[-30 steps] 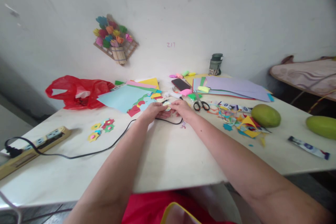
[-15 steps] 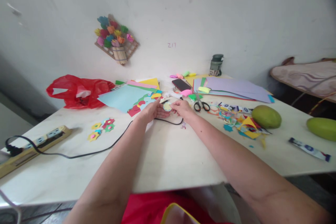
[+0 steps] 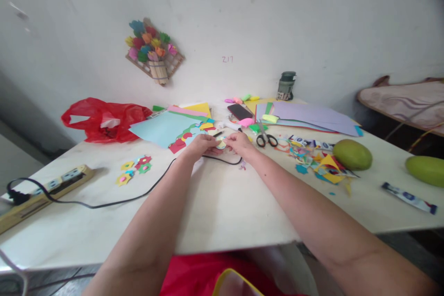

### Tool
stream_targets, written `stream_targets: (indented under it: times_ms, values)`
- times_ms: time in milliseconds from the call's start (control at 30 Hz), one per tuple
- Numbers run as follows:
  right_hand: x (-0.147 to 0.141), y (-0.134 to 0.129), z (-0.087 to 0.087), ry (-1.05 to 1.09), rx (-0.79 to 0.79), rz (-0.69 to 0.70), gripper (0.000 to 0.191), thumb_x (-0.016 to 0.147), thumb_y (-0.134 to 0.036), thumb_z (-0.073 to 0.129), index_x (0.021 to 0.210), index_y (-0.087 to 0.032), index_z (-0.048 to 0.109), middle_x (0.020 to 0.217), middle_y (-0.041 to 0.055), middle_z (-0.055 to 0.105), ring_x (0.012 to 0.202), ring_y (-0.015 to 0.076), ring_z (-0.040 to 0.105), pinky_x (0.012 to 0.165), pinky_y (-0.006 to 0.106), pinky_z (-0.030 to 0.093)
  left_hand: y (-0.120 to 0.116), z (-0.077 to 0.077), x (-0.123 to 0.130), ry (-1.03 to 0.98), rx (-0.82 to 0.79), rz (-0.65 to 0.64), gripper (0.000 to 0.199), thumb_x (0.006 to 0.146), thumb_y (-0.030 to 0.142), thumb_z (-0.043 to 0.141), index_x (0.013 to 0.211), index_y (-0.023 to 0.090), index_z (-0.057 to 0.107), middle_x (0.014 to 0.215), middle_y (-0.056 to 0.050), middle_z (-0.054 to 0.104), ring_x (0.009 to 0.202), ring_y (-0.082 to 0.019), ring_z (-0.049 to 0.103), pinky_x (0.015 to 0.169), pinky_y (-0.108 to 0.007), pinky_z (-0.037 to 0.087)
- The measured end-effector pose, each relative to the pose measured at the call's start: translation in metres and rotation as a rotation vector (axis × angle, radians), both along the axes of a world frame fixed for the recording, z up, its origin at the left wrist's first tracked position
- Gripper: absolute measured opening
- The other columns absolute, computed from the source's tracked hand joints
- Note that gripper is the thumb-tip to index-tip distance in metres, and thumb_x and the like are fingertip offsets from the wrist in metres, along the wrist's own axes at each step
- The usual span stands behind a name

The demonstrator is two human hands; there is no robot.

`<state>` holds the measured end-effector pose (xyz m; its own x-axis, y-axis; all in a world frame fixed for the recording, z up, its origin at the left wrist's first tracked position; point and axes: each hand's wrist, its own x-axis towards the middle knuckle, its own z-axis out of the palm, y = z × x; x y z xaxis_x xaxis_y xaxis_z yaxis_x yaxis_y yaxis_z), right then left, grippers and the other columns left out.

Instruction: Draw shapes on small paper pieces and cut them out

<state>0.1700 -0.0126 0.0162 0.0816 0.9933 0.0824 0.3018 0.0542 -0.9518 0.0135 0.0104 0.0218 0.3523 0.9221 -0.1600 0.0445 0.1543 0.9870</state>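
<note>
Over the middle of the table, a small pale yellow-green paper piece (image 3: 221,144) is pinched between both hands. My left hand (image 3: 204,144) grips its left side with closed fingers. On its right side, my right hand (image 3: 240,143) holds it between thumb and fingers. Just behind the hands lies a glue gun (image 3: 231,126), partly hidden, and its black cord (image 3: 225,161) runs under them. Black-handled scissors (image 3: 265,139) rest to the right of my right hand. Light blue paper with coloured cut-outs (image 3: 163,130) lies to the left of my left hand.
Paper flowers (image 3: 135,169) and a power strip (image 3: 52,192) lie at left, near a red plastic bag (image 3: 107,120). Right are paper scraps (image 3: 322,166), green mangoes (image 3: 352,154) and a wrapper (image 3: 409,198). A phone (image 3: 239,111), purple paper (image 3: 305,115) and a dark jar (image 3: 286,85) stand behind.
My left hand has turned from an open palm with stretched fingers to a closed grip on the paper piece. My right hand keeps hold of it, almost in place.
</note>
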Motion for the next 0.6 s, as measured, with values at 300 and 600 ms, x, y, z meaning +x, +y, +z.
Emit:
stream_targets:
  times_ms: [300, 600]
  values:
    - [0.009, 0.006, 0.002, 0.244, -0.01, 0.0, 0.014, 0.072, -0.016, 0.054, 0.06, -0.012, 0.061, 0.049, -0.0011, 0.058, 0.041, 0.0061, 0.048, 0.042, 0.017, 0.038, 0.003, -0.002, -0.001, -0.002, 0.039, 0.01, 0.023, 0.062, 0.022, 0.079, 0.066, 0.011, 0.059, 0.061, -0.007, 0.067, 0.06, -0.02, 0.068, 0.061, -0.028, 0.056]
    - [0.006, -0.005, 0.009, 0.166, -0.062, 0.057, 0.019, 0.072, -0.02, 0.059, 0.054, -0.013, 0.059, 0.051, 0.0003, 0.06, 0.043, 0.0067, 0.049, 0.045, 0.019, 0.041, 0.003, -0.002, 0.0, -0.01, 0.025, -0.001, 0.023, 0.062, 0.021, 0.079, 0.066, 0.011, 0.058, 0.06, -0.006, 0.066, 0.061, -0.02, 0.069, 0.064, -0.029, 0.056]
